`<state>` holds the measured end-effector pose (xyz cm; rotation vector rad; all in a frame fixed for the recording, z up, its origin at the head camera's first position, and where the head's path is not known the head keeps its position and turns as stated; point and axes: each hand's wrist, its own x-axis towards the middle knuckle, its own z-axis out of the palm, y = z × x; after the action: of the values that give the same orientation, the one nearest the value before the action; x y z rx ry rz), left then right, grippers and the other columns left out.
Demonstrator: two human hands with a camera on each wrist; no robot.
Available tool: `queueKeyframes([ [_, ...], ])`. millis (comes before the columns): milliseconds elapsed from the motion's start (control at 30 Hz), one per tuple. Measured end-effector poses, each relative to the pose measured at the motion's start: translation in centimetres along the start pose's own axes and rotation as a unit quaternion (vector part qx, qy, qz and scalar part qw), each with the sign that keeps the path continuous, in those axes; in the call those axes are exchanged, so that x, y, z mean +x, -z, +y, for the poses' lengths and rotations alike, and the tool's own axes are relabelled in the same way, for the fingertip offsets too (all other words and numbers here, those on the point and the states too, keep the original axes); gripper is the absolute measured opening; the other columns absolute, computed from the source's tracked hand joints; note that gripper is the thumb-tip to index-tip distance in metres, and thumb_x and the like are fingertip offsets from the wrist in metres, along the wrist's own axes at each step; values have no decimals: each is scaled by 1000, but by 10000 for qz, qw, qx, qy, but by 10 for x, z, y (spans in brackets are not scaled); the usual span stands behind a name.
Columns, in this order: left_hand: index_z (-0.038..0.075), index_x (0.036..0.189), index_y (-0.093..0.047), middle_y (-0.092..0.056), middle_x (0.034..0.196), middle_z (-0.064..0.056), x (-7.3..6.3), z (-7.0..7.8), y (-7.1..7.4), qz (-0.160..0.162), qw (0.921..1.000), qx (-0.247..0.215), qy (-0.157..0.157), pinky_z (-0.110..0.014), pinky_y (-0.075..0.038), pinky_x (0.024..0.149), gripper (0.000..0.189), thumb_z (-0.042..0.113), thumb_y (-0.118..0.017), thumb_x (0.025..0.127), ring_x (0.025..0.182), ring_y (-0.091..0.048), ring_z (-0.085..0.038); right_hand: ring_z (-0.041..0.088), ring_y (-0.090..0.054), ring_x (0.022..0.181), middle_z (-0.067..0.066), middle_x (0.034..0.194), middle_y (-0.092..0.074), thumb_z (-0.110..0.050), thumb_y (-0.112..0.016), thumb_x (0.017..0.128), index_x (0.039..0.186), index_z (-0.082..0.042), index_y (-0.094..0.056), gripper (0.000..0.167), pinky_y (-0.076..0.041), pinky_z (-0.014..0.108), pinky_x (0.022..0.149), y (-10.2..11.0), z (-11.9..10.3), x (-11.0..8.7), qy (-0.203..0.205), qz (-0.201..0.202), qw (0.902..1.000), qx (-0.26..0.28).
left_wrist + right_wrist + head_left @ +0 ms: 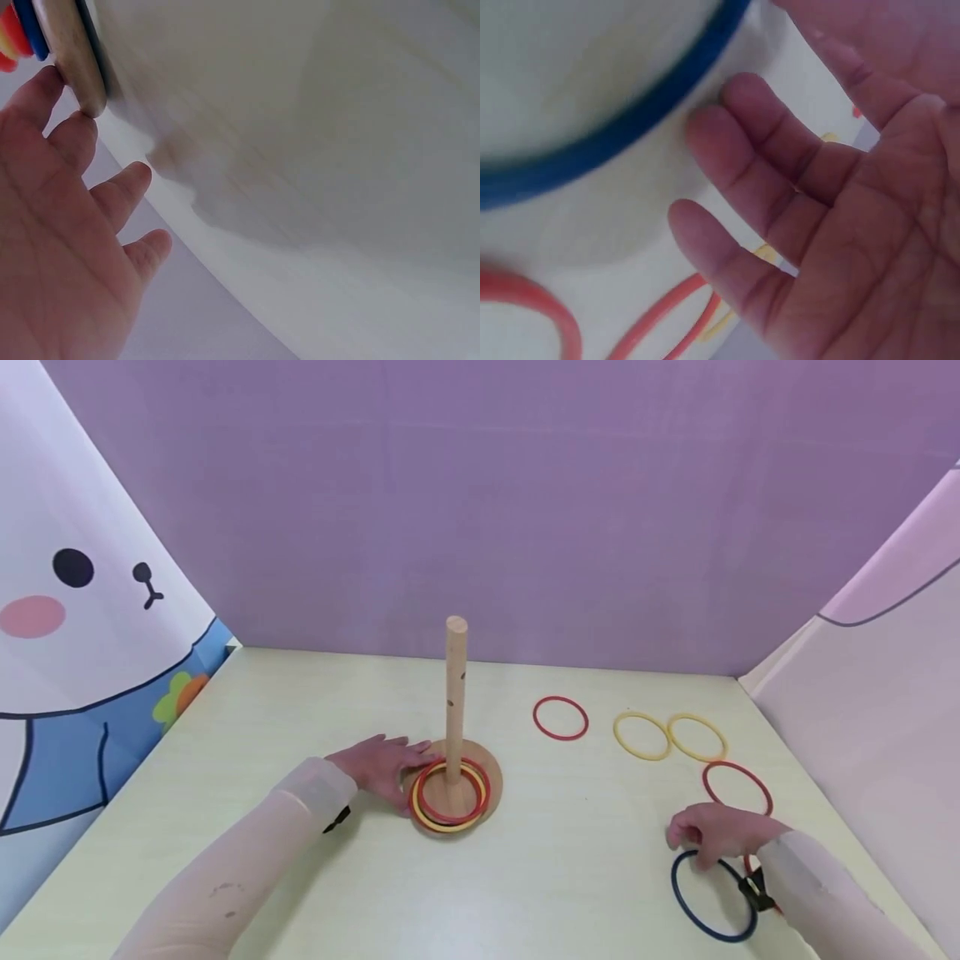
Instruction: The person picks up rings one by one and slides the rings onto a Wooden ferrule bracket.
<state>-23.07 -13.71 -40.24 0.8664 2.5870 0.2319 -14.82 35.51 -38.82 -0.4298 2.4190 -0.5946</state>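
Observation:
A wooden peg [456,702] stands upright on a round wooden base [491,768]. Stacked around the peg's foot are red and yellow rings [450,831], and blue shows below them in the left wrist view. My left hand [382,768] holds the base's left edge, fingertips against its rim [86,82]. On the right, my right hand [720,831] hovers over the far edge of a dark blue ring [678,897], fingers loosely bent. In the right wrist view the fingertips [712,131] are close beside the blue ring [630,135], which is not gripped.
Beyond my right hand lies a red ring [757,777], with two yellow rings [621,739] [723,743] behind it. Another red ring [537,718] lies right of the peg. Part of a further red ring shows under my right wrist. A purple backdrop [480,527] closes off the table's far edge.

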Motion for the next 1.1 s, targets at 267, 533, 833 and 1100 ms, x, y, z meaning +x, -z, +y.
queueKeyframes([
  [267, 21, 148, -38, -32, 154, -9, -2, 1, 2, -12, 10000, -8, -88, -63, -20, 108, 92, 49, -76, 69, 137, -29, -42, 20, -43, 75, 1, 74, -46, 8, -74, 65, 80, -15, -53, 34, -33, 28, 66, -6, 2, 5, -112, 146, 9994, -292],
  [533, 21, 149, -37, -31, 154, -10, -2, 2, 3, -36, 9999, 33, -116, -64, -19, 108, 92, 47, -76, 70, 137, -29, -43, 21, -44, 76, 2, 76, -48, 5, -75, 70, 75, -14, -54, 29, -36, 35, 70, -8, 4, 10, -484, 190, 9976, -448],
  [833, 22, 149, -36, -31, 154, -8, -4, 4, 4, -23, 10000, -4, -46, -63, -20, 108, 93, 46, -77, 70, 137, -29, -42, 19, -45, 76, -1, 74, -48, 2, -74, 75, 73, -16, -53, 27, -37, 34, 70, -8, 2, 12, -379, 263, 9961, -758],
  [1100, 23, 149, -36, -32, 154, -7, -3, 3, 2, 21, 10000, 73, -25, -62, -21, 108, 93, 49, -77, 69, 137, -30, -41, 12, -45, 71, -6, 72, -48, 4, -70, 77, 74, -17, -52, 27, -37, 26, 65, -9, 1, 12, 104, 392, 9953, -877],
])
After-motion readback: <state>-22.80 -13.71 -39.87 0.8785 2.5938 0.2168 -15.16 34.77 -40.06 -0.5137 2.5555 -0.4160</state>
